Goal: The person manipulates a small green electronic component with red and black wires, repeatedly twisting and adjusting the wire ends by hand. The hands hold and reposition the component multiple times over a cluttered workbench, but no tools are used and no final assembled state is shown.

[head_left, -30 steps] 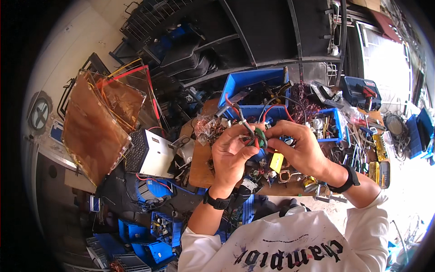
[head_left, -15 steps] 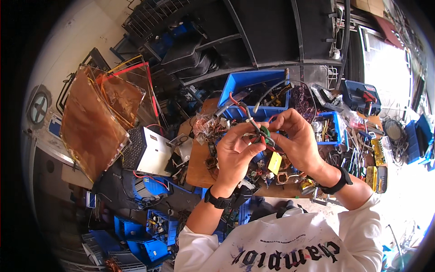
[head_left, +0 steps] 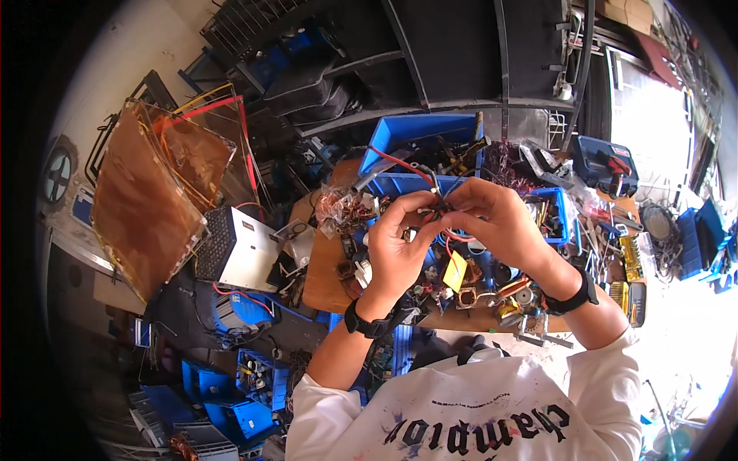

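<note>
Two hands [head_left: 396, 250] [head_left: 496, 219], nearly closed, pinch a wired part [head_left: 440, 207], its shape mostly hidden.

At the centre of the frame we hold a small dark wired part [head_left: 440, 207], a touch of green on it, pinched between the fingertips of our left hand [head_left: 396, 246] and right hand [head_left: 496, 219]. Its red lead [head_left: 403, 162] slants toward the upper left, while a thinner red wire [head_left: 449, 244] curves below it. Our fingers hide most of its shape.
</note>
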A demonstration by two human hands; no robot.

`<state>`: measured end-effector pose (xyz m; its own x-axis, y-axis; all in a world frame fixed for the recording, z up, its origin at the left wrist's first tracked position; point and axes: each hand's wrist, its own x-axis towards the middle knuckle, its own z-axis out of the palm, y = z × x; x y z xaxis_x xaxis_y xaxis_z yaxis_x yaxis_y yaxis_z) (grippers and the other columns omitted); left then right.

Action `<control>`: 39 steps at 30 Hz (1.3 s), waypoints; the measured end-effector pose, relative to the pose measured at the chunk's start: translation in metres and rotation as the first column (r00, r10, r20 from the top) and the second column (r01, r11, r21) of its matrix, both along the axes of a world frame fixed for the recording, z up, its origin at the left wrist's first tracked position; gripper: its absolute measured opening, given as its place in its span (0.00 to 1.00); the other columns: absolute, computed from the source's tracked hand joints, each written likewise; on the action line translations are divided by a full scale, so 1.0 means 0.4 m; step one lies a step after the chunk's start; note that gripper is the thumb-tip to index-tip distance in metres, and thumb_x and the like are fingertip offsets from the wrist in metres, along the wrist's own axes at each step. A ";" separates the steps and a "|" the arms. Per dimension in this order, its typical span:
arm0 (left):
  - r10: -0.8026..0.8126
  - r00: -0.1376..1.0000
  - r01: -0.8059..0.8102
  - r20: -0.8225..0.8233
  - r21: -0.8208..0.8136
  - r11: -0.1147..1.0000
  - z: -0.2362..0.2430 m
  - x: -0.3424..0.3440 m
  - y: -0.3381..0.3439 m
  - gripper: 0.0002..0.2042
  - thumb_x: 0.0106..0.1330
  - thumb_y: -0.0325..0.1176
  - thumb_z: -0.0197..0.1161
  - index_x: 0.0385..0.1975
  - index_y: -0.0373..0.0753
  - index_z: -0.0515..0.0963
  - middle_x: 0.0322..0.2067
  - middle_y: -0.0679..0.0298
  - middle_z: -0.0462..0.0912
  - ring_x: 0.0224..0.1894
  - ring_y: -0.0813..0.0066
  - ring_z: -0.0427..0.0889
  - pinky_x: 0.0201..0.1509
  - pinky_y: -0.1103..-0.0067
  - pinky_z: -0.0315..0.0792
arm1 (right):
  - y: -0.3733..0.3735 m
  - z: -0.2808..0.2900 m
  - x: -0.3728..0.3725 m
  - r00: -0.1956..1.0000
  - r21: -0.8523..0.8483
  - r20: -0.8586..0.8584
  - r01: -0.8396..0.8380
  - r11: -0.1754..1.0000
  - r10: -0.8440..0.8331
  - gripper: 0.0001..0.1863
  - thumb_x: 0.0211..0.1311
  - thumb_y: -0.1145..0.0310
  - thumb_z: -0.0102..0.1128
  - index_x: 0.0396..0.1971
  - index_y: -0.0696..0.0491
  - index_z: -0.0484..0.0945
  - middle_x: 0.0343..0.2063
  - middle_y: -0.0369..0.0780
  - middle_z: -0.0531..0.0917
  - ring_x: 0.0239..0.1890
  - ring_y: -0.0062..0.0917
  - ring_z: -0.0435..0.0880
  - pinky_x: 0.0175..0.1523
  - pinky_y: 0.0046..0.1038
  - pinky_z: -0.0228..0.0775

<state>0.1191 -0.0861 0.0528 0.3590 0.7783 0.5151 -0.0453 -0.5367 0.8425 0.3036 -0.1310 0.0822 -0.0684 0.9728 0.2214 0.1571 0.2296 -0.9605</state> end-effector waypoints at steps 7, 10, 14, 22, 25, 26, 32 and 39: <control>-0.011 0.998 0.016 0.059 -0.085 0.996 0.002 -0.002 0.004 0.15 0.59 0.22 0.71 0.46 0.32 0.77 0.44 0.63 0.83 0.39 0.80 0.83 0.44 0.82 0.77 | 0.012 -0.025 0.014 0.918 -0.038 -0.380 -0.140 0.989 0.116 0.10 0.65 0.68 0.62 0.40 0.59 0.79 0.34 0.33 0.80 0.40 0.16 0.77 0.50 0.23 0.69; -0.050 0.989 0.068 0.139 -0.127 0.990 0.019 0.000 -0.008 0.16 0.59 0.21 0.70 0.46 0.32 0.76 0.45 0.63 0.82 0.41 0.79 0.83 0.47 0.82 0.77 | 0.006 -0.042 0.015 0.836 -0.015 -0.509 -0.245 0.969 0.204 0.09 0.69 0.67 0.58 0.39 0.58 0.77 0.34 0.30 0.77 0.39 0.15 0.72 0.50 0.23 0.64; 0.013 1.000 -0.013 0.010 0.034 0.999 0.006 0.005 -0.015 0.16 0.58 0.22 0.71 0.46 0.34 0.77 0.45 0.62 0.82 0.39 0.80 0.83 0.46 0.83 0.77 | 0.025 -0.020 0.032 0.982 0.096 0.008 -0.188 0.978 0.188 0.12 0.67 0.63 0.62 0.36 0.58 0.79 0.36 0.32 0.76 0.37 0.16 0.72 0.46 0.26 0.66; -0.014 0.988 0.028 0.157 -0.087 0.996 0.041 -0.026 -0.017 0.17 0.60 0.22 0.71 0.47 0.31 0.74 0.42 0.62 0.81 0.40 0.79 0.82 0.45 0.82 0.75 | 0.014 -0.042 0.005 0.639 0.150 -0.709 -0.277 0.949 0.298 0.11 0.70 0.64 0.57 0.29 0.54 0.79 0.37 0.36 0.76 0.41 0.22 0.75 0.54 0.29 0.63; -0.013 0.990 0.019 0.140 -0.040 0.999 0.038 -0.037 -0.009 0.17 0.59 0.22 0.71 0.47 0.32 0.75 0.42 0.62 0.81 0.40 0.79 0.82 0.43 0.82 0.75 | 0.034 -0.047 0.010 0.637 0.169 -0.683 -0.340 0.925 0.358 0.14 0.69 0.59 0.57 0.28 0.53 0.77 0.32 0.37 0.78 0.41 0.24 0.76 0.53 0.29 0.63; -0.009 0.993 0.011 0.117 -0.015 1.000 0.040 -0.040 -0.012 0.17 0.59 0.22 0.71 0.47 0.32 0.75 0.41 0.62 0.81 0.40 0.79 0.82 0.43 0.82 0.75 | 0.038 -0.036 0.011 0.668 0.154 -0.647 -0.356 0.922 0.367 0.15 0.69 0.58 0.57 0.28 0.53 0.77 0.30 0.36 0.78 0.40 0.24 0.76 0.52 0.28 0.64; 0.066 0.992 -0.048 -0.110 0.164 0.985 0.026 -0.097 0.015 0.15 0.56 0.22 0.72 0.42 0.34 0.76 0.39 0.65 0.82 0.28 0.86 0.72 0.33 0.85 0.69 | 0.064 0.056 -0.012 0.956 -0.223 -0.167 -0.273 0.936 0.240 0.12 0.67 0.63 0.62 0.38 0.57 0.81 0.29 0.37 0.83 0.35 0.17 0.77 0.42 0.22 0.67; -0.071 0.997 0.070 -0.007 -0.063 0.996 0.008 -0.198 0.086 0.17 0.61 0.23 0.70 0.48 0.32 0.73 0.43 0.64 0.80 0.43 0.79 0.80 0.46 0.82 0.72 | 0.100 0.012 -0.074 0.633 0.053 -0.731 -0.318 0.947 0.254 0.17 0.73 0.57 0.50 0.31 0.55 0.75 0.16 0.32 0.68 0.33 0.27 0.75 0.50 0.28 0.66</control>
